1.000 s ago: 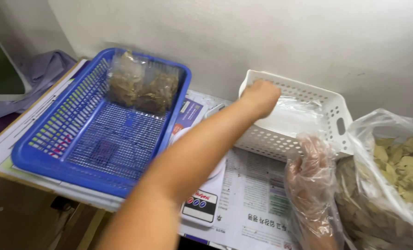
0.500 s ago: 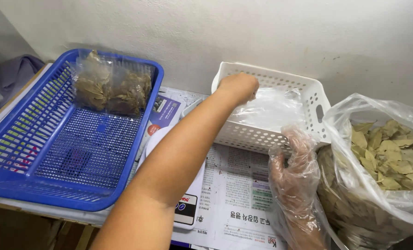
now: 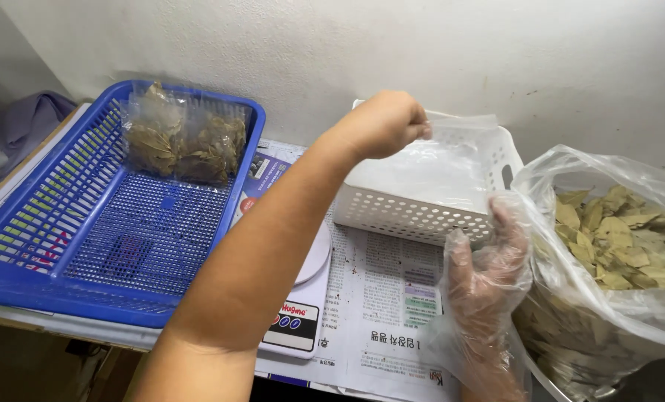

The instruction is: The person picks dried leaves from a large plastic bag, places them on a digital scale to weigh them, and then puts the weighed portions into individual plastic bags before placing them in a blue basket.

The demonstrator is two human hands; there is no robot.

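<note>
My bare left hand [image 3: 385, 123] reaches across the table and hovers over a white perforated basket [image 3: 399, 212]. Its fingers pinch the edge of a thin clear plastic bag [image 3: 452, 160] that lies in the basket. My right hand [image 3: 485, 260] wears a loose clear plastic glove. It is held open with fingers spread, beside the basket's front right corner and next to a large clear bag of dried leaves [image 3: 615, 231].
A blue plastic basket [image 3: 87, 246] at the left holds two clear packs of dried leaves [image 3: 183, 138] at its far end. A white kitchen scale [image 3: 303, 313] sits on newspaper [image 3: 392, 298] under my left forearm. A pale wall runs close behind.
My left hand has risen a little above the white basket, drawing the clear bag's edge up. The gloved right hand has moved up toward the basket's corner. The view has shifted right.
</note>
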